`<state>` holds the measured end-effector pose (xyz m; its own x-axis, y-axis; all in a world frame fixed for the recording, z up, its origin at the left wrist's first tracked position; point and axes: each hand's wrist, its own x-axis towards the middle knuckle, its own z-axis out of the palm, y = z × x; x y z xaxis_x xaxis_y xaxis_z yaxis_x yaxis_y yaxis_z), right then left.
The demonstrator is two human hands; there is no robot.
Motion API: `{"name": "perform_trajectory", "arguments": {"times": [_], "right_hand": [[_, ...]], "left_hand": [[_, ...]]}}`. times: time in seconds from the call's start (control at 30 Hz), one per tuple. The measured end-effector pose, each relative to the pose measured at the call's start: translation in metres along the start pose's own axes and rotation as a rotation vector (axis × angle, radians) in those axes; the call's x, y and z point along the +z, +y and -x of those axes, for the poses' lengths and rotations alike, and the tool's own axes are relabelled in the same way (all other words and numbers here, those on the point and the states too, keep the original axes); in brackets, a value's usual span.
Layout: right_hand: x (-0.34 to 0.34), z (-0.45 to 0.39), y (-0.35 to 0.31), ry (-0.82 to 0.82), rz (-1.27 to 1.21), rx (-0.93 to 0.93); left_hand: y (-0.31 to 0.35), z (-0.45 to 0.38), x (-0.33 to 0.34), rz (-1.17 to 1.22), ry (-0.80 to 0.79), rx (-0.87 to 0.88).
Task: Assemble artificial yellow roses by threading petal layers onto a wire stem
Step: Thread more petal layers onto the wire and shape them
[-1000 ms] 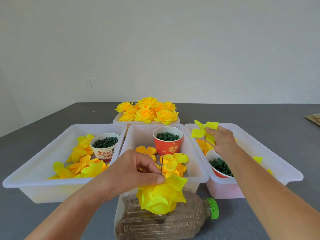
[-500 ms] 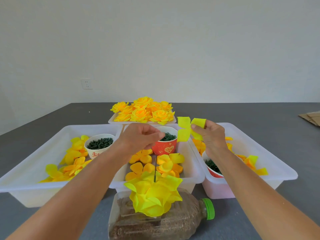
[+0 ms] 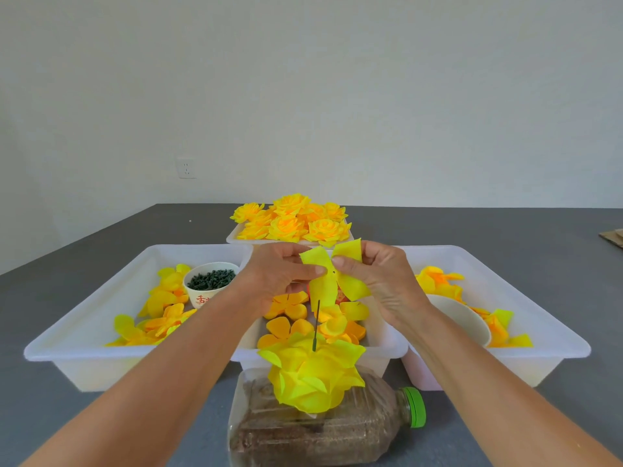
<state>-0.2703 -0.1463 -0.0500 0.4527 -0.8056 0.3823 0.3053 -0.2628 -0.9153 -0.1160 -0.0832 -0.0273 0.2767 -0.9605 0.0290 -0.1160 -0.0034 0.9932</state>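
Head view: both hands have come together since half a second ago. The left hand (image 3: 279,274) now pinches the yellow petal layer (image 3: 332,274) at its 9 o'clock edge; the right hand (image 3: 381,278) grips it at 3 o'clock. The layer hangs just above the wire stem (image 3: 316,325), which rises from the half-built rose (image 3: 313,375) on the bottle (image 3: 337,436).

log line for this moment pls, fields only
step: thread petal layer | left hand: pinches petal layer | right hand: pinches it too | wire stem: upright below, layer not yet on
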Motion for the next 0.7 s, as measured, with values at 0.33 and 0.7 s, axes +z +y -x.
{"name": "perform_trajectory", "arguments": {"times": [0.33,0.7], "right_hand": [[0.008,0.016,-0.009,-0.042,0.042,0.105],[0.017,0.036,-0.027,-0.053,0.127,0.015]], "left_hand": [[0.004,0.017,-0.008,0.018,0.028,0.16],[0.014,0.043,-0.015,-0.403,0.028,0.466]]}}
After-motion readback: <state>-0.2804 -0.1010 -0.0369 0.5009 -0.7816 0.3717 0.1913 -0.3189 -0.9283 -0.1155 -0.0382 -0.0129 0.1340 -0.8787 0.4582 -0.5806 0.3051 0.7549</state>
